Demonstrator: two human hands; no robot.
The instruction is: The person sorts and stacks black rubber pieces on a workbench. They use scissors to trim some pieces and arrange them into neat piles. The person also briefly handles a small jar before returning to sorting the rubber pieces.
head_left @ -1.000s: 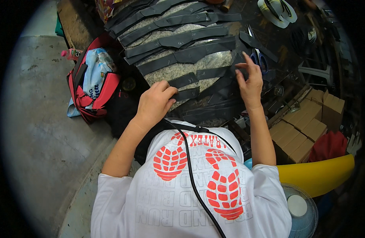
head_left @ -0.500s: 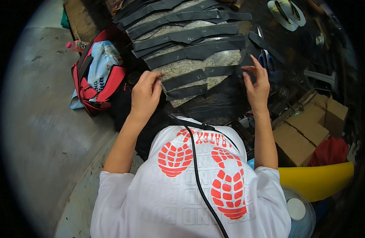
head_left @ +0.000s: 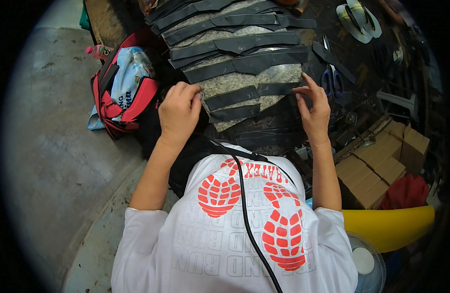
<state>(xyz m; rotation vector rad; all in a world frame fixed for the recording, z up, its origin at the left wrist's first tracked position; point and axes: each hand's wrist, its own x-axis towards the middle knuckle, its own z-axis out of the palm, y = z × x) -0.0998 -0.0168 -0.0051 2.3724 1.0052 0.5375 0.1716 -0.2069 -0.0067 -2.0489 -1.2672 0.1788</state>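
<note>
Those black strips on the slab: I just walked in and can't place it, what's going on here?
A person in a white shirt with red shoe-sole prints bends over a speckled stone slab covered with rows of black strips. The left hand and right hand each pinch an end of one dark strip near the slab's front edge. Blue-handled scissors lie to the right, a red bag to the left.

The person wears a white short-sleeved T-shirt [head_left: 220, 249] with two large red shoe-sole prints [head_left: 249, 215] across the front and pale grey outlined lettering around them. A thin black cable [head_left: 247, 219] runs down the middle of the shirt. The forearms are bare below the sleeves, and both hands [head_left: 178, 110] are bare, without gloves.
</note>
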